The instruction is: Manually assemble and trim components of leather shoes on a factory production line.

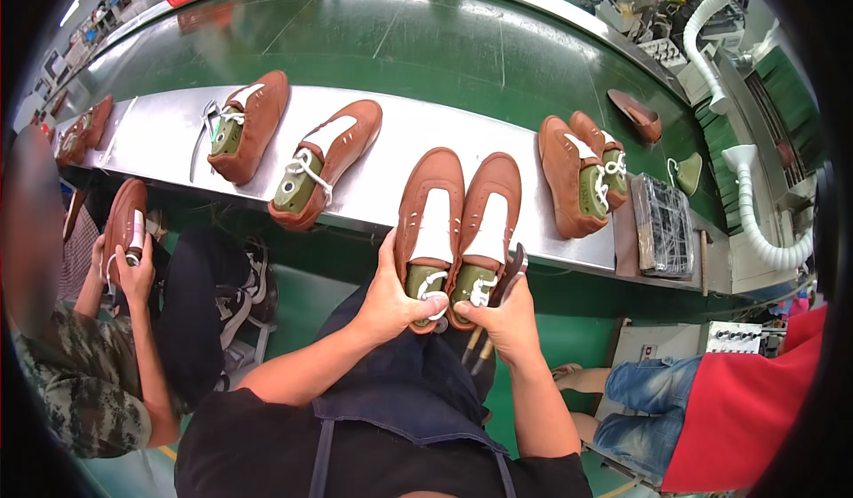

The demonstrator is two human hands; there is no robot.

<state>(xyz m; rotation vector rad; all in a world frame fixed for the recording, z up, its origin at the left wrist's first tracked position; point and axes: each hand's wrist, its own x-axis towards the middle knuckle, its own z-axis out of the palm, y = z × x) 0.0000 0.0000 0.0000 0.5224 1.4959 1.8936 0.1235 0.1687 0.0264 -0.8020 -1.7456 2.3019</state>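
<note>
At the near edge of the long steel table [400,156], two brown shoes sit side by side, toes pointing away from the person, each on a green last with white lacing. Left hand [391,298] has its grip closed around the heel of the left shoe [430,218], thumb up along its outer side. Right hand [506,318] has its grip pinching the heel of the right shoe [487,223] together with a pair of pliers [498,298] (handles hanging down past the palm, head up beside the shoe). Both heels overhang the table edge above the person's dark apron [400,382].

Farther along the table lie more brown shoes: one [324,160] just left, another [249,125] beyond it, and a pair [582,174] to the right beside a black ridged tray [662,227]. At the left a seated person's hand [133,271] holds another shoe [124,223]. At the lower right sits a person in a red top [755,400]
</note>
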